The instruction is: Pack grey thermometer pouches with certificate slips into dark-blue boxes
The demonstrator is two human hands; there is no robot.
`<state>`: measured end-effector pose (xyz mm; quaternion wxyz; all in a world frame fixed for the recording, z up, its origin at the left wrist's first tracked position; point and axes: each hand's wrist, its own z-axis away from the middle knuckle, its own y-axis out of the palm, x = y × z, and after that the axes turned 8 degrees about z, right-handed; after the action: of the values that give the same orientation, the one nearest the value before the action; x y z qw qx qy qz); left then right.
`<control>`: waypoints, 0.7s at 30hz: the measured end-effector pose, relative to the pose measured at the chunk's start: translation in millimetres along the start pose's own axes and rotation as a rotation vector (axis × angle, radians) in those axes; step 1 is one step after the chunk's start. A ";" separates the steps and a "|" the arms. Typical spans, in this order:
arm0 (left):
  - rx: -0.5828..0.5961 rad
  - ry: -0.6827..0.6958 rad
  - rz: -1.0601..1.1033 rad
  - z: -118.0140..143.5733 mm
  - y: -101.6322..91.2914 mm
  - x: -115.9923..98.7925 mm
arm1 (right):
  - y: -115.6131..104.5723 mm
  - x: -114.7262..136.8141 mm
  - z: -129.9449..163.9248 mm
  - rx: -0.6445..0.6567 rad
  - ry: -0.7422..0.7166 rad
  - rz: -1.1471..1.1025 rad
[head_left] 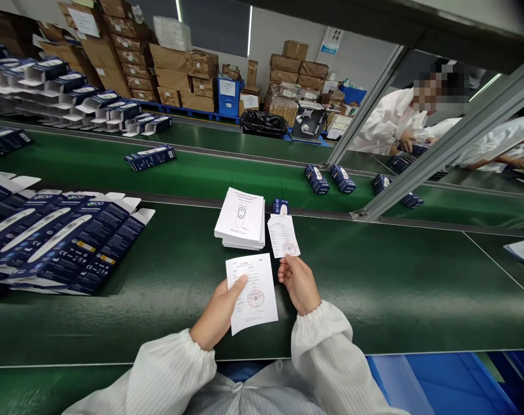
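Observation:
My left hand (222,305) is closed on a white leaflet (262,282) with a red round stamp, thumb on its face and fingers behind it. My right hand (300,282) pinches the lower edge of a small stamped card (284,237), which lies over a small pile of similar cards; whether it is lifted from them I cannot tell. Behind the leaflet sits a stack of white manuals (241,218) with a thermometer-like device drawn on the cover. A small blue box (281,206) shows just past the cards.
Flattened-looking blue cartons (71,242) with open flaps lie to the left on the green worktop (400,276). Beyond runs a green conveyor (227,173) carrying several blue boxes. A metal post (438,138) slants at right, and a co-worker in white (387,121) stands behind it.

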<state>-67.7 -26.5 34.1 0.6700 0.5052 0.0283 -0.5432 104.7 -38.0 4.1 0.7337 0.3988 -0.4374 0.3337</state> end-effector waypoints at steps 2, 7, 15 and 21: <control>0.005 -0.012 -0.009 0.0 -0.2 -1.0 | 0.4 1.0 2.4 -0.001 0.015 0.001; 0.004 -0.012 -0.012 -0.7 -1.1 -1.0 | -1.4 1.7 0.8 -0.009 0.063 -0.013; 0.010 -0.004 -0.010 -2.3 -1.2 0.3 | 1.9 -4.5 -9.9 0.006 0.017 -0.087; -0.001 -0.007 -0.012 -2.2 -0.4 -0.7 | -1.7 -3.5 0.5 0.068 0.051 0.039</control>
<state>-67.2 -24.4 33.2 0.6671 0.5029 0.0292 -0.5489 104.6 -39.7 0.6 0.7241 0.4062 -0.4145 0.3727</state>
